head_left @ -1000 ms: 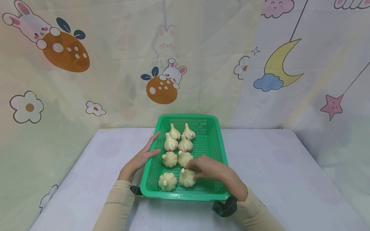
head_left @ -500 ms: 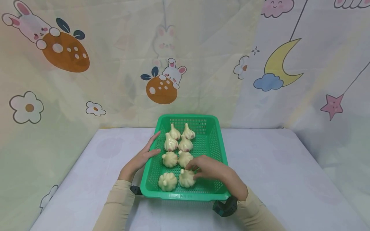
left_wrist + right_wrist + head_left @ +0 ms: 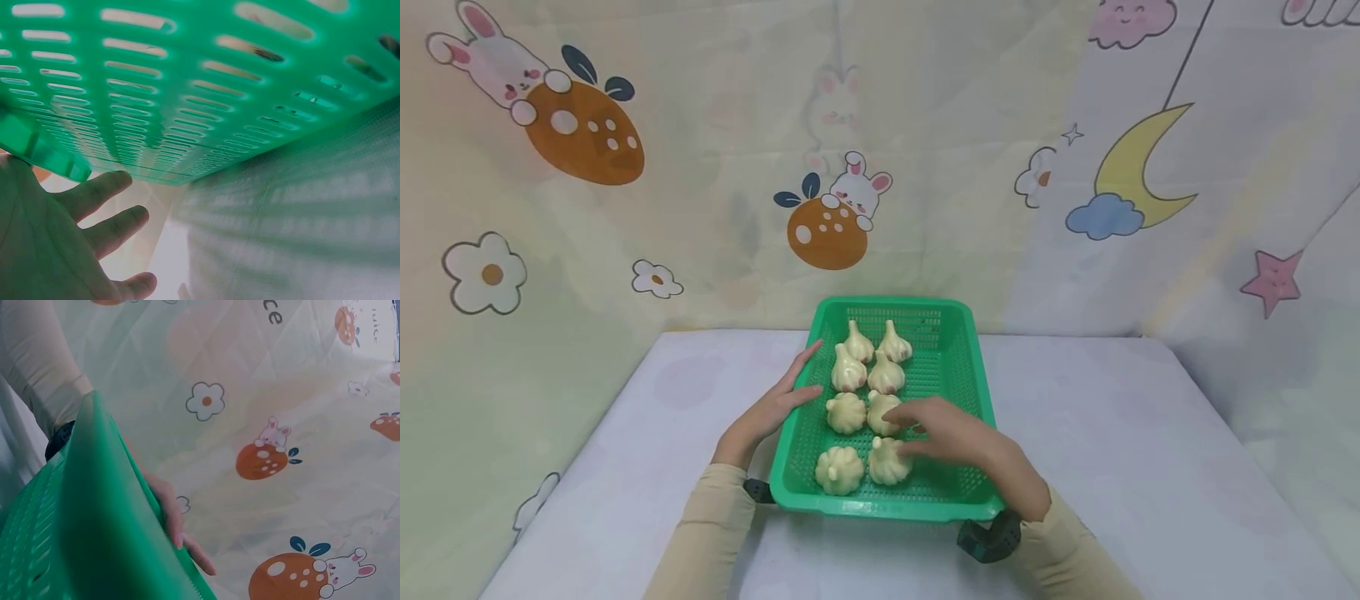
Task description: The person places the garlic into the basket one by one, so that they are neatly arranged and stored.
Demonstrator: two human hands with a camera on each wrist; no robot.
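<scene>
A green plastic basket [image 3: 887,507] stands on the table with several garlic bulbs [image 3: 849,369] in two columns on its left side. My left hand [image 3: 766,412] rests at the basket's left rim, thumb over the edge. In the left wrist view, the left fingers [image 3: 119,231] are straight and spread outside the slotted wall. Over the basket's right half is my right hand [image 3: 953,435], thumb and fingers apart. Its tips overlap the front right bulb [image 3: 889,463] and the bulb behind it [image 3: 882,414]; whether they touch is unclear. The right wrist view shows mostly the basket's wall [image 3: 106,506].
The white-covered table [image 3: 1097,433] extends on both sides of the basket. Behind it hangs a cartoon-printed curtain [image 3: 955,217]. A dark wrist device [image 3: 990,537] sits close to the basket's front right corner.
My right thumb and fingers have spread apart from their closer pose at the front right bulb. The head view has shifted slightly. My left hand keeps its place on the rim.
</scene>
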